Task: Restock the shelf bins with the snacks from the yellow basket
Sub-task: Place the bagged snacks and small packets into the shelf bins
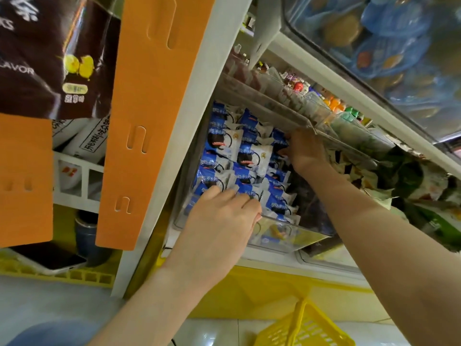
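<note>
Dozens of blue-and-white snack packets (239, 156), each printed 奥利奥, fill the clear shelf bin (287, 236) at the centre. The left hand (224, 216) lies flat on the near packets, fingers fairly straight and close together. The right hand (304, 151) reaches to the far right of the bin, its fingertips buried among packets; whether it pinches one I cannot tell. The yellow basket (306, 328) sits near, lower right. Far left, a brown bag (45, 58) reads "LAVOR" beside an orange panel (149, 108).
</note>
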`<control>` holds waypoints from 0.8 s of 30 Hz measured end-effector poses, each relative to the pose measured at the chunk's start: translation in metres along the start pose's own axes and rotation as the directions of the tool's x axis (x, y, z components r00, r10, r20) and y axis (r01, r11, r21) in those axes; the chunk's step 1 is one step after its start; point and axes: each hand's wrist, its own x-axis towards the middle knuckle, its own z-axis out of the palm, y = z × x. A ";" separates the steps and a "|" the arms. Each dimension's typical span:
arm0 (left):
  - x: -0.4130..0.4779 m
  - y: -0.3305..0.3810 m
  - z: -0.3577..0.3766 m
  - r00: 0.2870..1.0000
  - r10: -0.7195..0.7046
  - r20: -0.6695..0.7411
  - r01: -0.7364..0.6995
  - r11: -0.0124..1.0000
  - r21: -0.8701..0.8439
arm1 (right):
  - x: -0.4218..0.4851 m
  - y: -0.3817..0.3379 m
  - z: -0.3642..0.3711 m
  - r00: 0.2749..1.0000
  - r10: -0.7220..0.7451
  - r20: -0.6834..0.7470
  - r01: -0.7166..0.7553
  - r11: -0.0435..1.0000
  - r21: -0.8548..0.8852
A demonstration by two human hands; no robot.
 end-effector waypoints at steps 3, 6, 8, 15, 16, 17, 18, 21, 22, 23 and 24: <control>0.000 0.000 -0.001 1.000 0.006 0.003 -0.006 1.000 -0.011 | -0.003 0.001 0.000 0.999 -0.043 0.012 0.044 0.995 -0.085; 0.000 0.000 -0.004 1.000 0.003 0.025 -0.002 1.000 -0.008 | -0.015 0.000 -0.010 0.999 -0.017 0.034 0.013 0.995 0.095; -0.001 0.001 -0.006 0.999 -0.004 0.039 0.004 1.000 0.004 | -0.033 0.001 -0.023 1.000 -0.003 0.021 -0.002 0.978 0.206; -0.009 0.020 0.004 1.000 -0.013 0.000 0.012 0.997 0.073 | -0.175 0.021 -0.050 0.990 -0.140 -0.004 0.129 0.901 0.413; -0.011 0.025 0.007 1.000 0.001 0.000 -0.001 0.998 0.065 | -0.194 0.025 -0.048 0.981 -0.195 -0.025 0.190 0.907 0.375; -0.013 0.031 0.011 1.000 0.023 -0.001 -0.023 0.999 0.050 | -0.212 0.029 -0.043 0.962 -0.265 -0.058 0.270 0.918 0.290; -0.016 0.037 0.016 0.999 0.052 0.000 -0.052 0.998 0.035 | -0.229 0.033 -0.037 0.940 -0.331 -0.084 0.341 0.921 0.186; -0.030 0.059 0.036 0.987 0.157 0.032 -0.157 0.988 0.003 | -0.272 0.050 -0.015 0.929 -0.357 -0.091 0.366 0.924 0.113; -0.038 0.066 0.046 0.984 0.166 0.068 -0.164 0.986 -0.029 | -0.285 0.057 -0.008 0.940 -0.327 -0.096 0.339 0.929 0.148; -0.045 0.074 0.056 0.980 0.158 0.121 -0.151 0.986 -0.066 | -0.299 0.065 0.000 0.952 -0.291 -0.094 0.304 0.933 0.191; -0.053 0.082 0.068 0.971 0.139 0.194 -0.122 0.988 -0.097 | -0.314 0.074 0.008 0.965 -0.251 -0.074 0.262 0.935 0.240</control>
